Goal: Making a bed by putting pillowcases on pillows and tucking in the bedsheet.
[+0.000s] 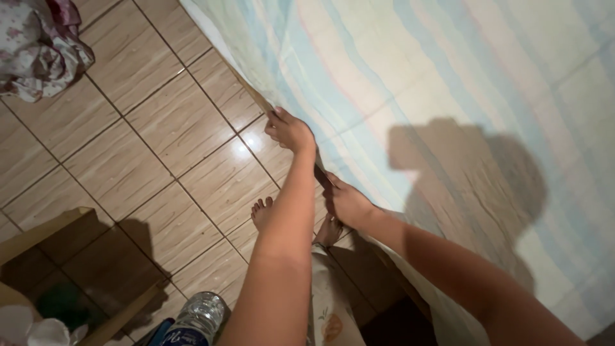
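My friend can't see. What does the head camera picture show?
Seen from above, a person's two hands, left hand and right hand, grip the edge of a pastel striped bedsheet along a bed's side. Bare feet stand on the brown tiled floor, with crumpled floral cloth and a water bottle nearby.

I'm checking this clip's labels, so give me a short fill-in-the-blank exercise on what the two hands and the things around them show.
1. Both hands, the left hand and the right hand, grip the edge of the pastel ____ sheet.
2. The floor is covered in brown ____.
3. A crumpled floral cloth lies on the floor at the top ____ of the view.
4. A clear plastic ____ stands at the bottom edge.

Missing words: striped; tiles; left; bottle
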